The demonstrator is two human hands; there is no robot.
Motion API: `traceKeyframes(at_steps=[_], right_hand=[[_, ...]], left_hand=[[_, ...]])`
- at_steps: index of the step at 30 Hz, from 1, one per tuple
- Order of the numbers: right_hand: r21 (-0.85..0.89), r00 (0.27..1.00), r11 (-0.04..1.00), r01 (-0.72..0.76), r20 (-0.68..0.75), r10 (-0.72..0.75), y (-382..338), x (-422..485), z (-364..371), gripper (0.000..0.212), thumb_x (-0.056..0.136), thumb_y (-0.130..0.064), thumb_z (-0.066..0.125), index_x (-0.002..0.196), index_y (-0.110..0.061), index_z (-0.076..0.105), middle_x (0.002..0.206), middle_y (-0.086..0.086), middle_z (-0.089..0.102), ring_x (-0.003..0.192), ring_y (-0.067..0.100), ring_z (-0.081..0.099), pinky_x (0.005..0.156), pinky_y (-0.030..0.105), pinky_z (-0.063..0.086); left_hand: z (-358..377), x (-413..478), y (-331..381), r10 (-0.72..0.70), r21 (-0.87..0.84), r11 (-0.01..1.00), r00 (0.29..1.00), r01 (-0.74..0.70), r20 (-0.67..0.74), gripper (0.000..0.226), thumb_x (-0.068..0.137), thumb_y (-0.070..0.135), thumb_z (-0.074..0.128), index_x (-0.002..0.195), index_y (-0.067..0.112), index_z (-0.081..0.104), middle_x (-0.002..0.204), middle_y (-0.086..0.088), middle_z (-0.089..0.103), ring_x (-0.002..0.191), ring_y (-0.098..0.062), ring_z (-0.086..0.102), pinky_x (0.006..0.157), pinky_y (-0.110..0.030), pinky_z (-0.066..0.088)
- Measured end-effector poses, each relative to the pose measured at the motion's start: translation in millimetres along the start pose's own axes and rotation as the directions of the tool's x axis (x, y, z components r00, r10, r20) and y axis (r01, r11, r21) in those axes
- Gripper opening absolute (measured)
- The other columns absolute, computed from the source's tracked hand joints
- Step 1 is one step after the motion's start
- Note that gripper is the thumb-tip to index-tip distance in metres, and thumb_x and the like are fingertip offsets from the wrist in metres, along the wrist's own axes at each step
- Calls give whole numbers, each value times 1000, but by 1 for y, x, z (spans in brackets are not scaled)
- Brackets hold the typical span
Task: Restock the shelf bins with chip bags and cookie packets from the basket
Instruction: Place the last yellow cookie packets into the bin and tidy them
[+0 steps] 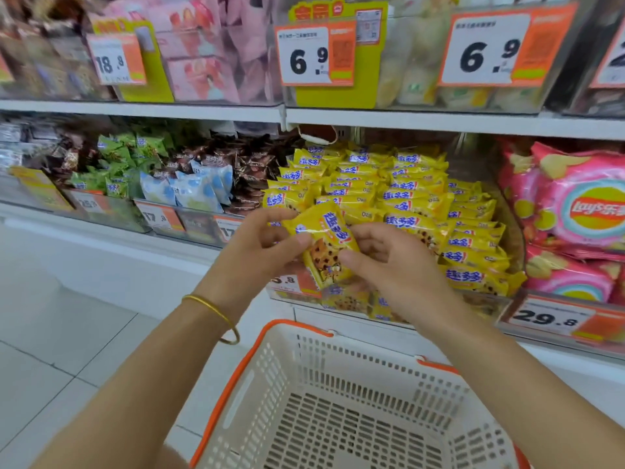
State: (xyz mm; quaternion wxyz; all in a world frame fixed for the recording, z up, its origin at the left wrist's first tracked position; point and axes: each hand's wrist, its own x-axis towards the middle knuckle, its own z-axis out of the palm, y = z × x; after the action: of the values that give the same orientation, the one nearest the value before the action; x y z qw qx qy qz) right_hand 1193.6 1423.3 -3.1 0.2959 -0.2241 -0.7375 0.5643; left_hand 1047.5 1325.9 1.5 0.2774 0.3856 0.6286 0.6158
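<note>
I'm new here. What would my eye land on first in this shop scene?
First, the yellow cookie packet at centre, pinched between the left hand and right hand. Behind it lies a heap of matching yellow packets, with pink chip bags to their right. Below, the visible part of the white basket holds nothing.

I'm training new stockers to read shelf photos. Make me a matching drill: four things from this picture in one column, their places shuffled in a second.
1 frontmost cookie packet
2 basket
3 pink chip bags
4 gold bangle

A far-right shelf bin
B on a wrist
C pinched by left hand and right hand
D lowest in view, under the arms

Pairs: 1-C, 2-D, 3-A, 4-B
</note>
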Motion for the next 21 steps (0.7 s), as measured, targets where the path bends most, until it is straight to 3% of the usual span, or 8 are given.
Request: traceKeyframes(at_steps=[3, 6, 8, 10, 12, 13, 17, 21], right_hand=[[-92, 997, 993, 77, -5, -78, -4, 13, 9, 30, 88, -8, 63, 89, -37, 57, 79, -13, 62, 75, 7, 65, 64, 36, 59], [-250, 992, 962, 106, -38, -119, -3, 23, 16, 37, 82, -17, 71, 114, -28, 57, 91, -11, 61, 86, 12, 64, 76, 34, 55], [-338, 986, 932, 129, -60, -158, -4, 27, 20, 45, 77, -21, 76, 114, -32, 53, 95, -14, 59, 89, 5, 61, 78, 29, 52], [-400, 970, 901, 167, -96, -222, -10, 30, 22, 41, 77, -24, 76, 110, -35, 53, 95, -22, 56, 85, -6, 56, 76, 20, 49], [-427, 942, 881, 203, -159, -295, -17, 37, 20, 35, 80, -25, 73, 107, -37, 54, 92, -30, 51, 79, -12, 52, 72, 13, 43], [-422, 927, 879, 223, -188, -326, -20, 42, 20, 33, 81, -24, 72, 106, -36, 55, 91, -30, 51, 78, -11, 51, 71, 13, 43], [-435, 898, 862, 262, -218, -383, -22, 59, 26, 31, 82, -19, 70, 104, -32, 52, 92, -26, 51, 80, -9, 50, 69, 13, 42], [-439, 888, 862, 254, -247, -387, -14, 66, 28, 30, 85, -18, 68, 105, -32, 51, 95, -23, 51, 75, -10, 51, 60, 8, 42]], left_hand=[[-20, 15, -1, 67, 97, 993, 998, -67, 5, 30, 86, 10, 62, 116, 10, 59, 93, -21, 65, 85, -26, 66, 73, -30, 57], [-30, 29, -5, 109, 161, 981, 994, -112, 23, 32, 87, 10, 62, 118, 2, 58, 106, -31, 61, 92, -37, 63, 72, -27, 57], [-34, 34, -8, 166, 183, 969, 986, -165, 7, 29, 87, 12, 63, 115, 5, 59, 105, -27, 62, 94, -38, 62, 73, -28, 56], [-39, 36, -12, 262, 280, 930, 964, -239, -45, 19, 87, 15, 63, 106, 14, 63, 100, -8, 66, 94, -20, 63, 78, -22, 53], [-45, 39, -20, 351, 456, 843, 934, -287, -63, 14, 90, 13, 59, 102, 19, 65, 98, 9, 64, 90, -3, 59, 74, -7, 44], [-48, 41, -27, 379, 546, 782, 925, -302, -32, 17, 92, 10, 57, 104, 18, 66, 98, 12, 62, 90, -2, 57, 74, -4, 40], [-52, 51, -53, 501, 816, 391, 842, -426, 200, 36, 81, 3, 41, 97, 12, 72, 93, -2, 67, 90, -28, 58, 80, -20, 30], [-51, 49, -56, 512, 849, 287, 820, -443, 255, 50, 71, 12, 27, 93, 14, 72, 88, -2, 65, 83, -31, 53, 74, -31, 43]])
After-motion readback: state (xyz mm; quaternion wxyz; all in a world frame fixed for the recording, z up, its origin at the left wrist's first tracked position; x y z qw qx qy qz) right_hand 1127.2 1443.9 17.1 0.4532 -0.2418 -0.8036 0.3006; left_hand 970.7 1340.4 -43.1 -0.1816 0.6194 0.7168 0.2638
